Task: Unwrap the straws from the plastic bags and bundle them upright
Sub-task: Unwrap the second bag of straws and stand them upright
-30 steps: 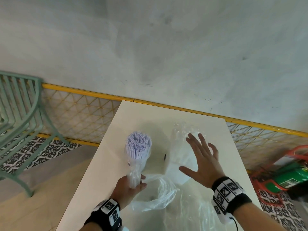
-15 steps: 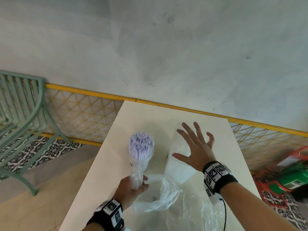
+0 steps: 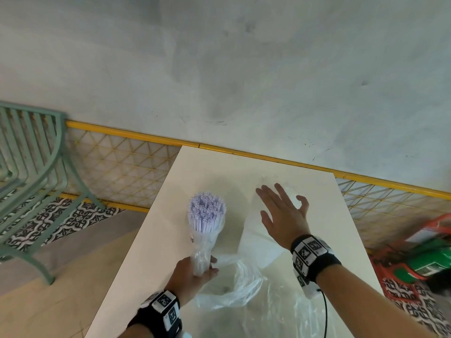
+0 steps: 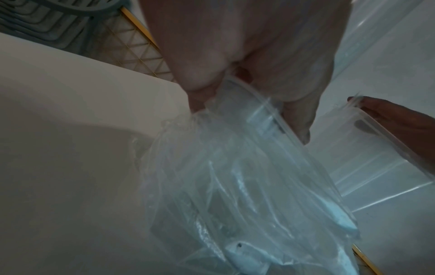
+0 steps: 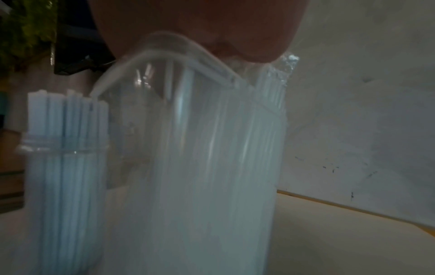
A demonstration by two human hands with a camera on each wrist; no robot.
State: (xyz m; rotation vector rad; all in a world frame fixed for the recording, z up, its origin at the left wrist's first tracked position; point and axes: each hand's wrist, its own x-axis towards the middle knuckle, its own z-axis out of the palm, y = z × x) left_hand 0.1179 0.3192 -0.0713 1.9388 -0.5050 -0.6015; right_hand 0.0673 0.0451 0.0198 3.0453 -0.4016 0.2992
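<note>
A bundle of pale lilac straws (image 3: 206, 213) stands upright on the white table (image 3: 212, 172), its lower part still in a clear bag. My left hand (image 3: 195, 272) grips that bundle near its base; in the left wrist view the fingers (image 4: 235, 74) close round crumpled plastic (image 4: 235, 186). To the right stands a second clear bag of straws (image 3: 258, 247). My right hand (image 3: 283, 215) lies flat on its top with fingers spread. The right wrist view has the palm (image 5: 200, 28) pressing on that bag (image 5: 200, 158), with the first bundle (image 5: 65, 148) at the left.
Loose clear plastic (image 3: 234, 286) lies crumpled on the table's near part between my arms. A green metal chair (image 3: 31, 179) stands to the left, and a yellow mesh fence (image 3: 122, 164) runs behind the table. Red and green items (image 3: 427, 259) sit on the floor at right.
My right hand has shifted a little left and farther away over the top of the second bag. The left hand keeps its grip on the upright bundle.
</note>
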